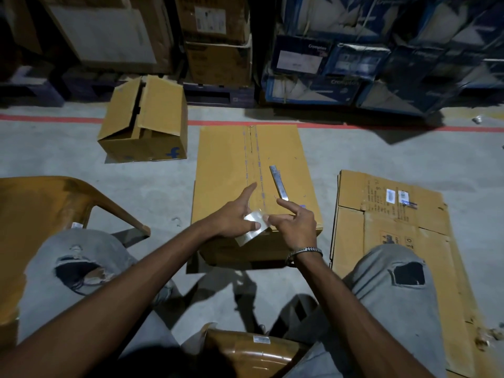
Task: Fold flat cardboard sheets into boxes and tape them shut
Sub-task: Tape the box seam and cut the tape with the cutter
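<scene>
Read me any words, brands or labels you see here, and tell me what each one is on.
"Crompton": blue carton in the back stack.
"Crompton", partly blurred: lower blue carton.
"f" logo, blue: open box.
Print and stickers on the flat sheet: too small to read.
Print along the tape on the closed box: too small.
Labels on the brown cartons: blurred.

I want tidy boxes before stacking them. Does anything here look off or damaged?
Yes. The open box to the far left lies tipped on its side, flaps loose. The flat sheets on the right have torn, ragged edges. A metal blade lies loose on the taped box.
</scene>
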Demonstrator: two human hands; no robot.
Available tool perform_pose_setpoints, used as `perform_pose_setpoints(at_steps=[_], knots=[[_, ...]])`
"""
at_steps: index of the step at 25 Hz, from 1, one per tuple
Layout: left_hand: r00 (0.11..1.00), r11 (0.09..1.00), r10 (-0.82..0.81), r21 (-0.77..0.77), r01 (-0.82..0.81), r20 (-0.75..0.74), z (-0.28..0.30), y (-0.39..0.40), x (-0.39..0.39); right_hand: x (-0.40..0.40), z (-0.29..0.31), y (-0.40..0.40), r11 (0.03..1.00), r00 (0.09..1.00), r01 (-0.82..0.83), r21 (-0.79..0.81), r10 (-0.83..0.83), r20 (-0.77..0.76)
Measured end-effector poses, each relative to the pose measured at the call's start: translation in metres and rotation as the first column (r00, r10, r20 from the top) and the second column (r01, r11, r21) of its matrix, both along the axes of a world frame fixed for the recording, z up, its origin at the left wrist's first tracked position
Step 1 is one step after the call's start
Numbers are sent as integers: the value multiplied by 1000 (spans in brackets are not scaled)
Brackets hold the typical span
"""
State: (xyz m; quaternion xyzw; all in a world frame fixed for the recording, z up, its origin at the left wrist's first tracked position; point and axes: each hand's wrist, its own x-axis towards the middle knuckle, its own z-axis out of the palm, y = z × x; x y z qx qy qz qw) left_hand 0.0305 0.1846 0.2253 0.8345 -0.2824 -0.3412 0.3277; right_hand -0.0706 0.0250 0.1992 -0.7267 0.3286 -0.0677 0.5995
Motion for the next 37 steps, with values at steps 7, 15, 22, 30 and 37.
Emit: perform_pose_setpoints(at_steps=[7,15,22,30,37], knots=[[972,994,9,-100,-34,-234,9,-13,4,-14,11,-41,794,980,191,577,-185,-70],[999,998,-39,-48,38,-13,3,19,30,-32,-15,-91,702,876,472,533,-443,-192],[994,983,46,170,-63,104,-4,100,54,-27,-38,-109,624,714,692,363,-666,-216],[985,946,92,294,-133,149,-28,156,62,-23,-53,-108,679,697,716,163,-680,-229],[959,938,74,307,-160,275,-46,151,63,-20,-60,-105,641,645,760,106,-726,-237]])
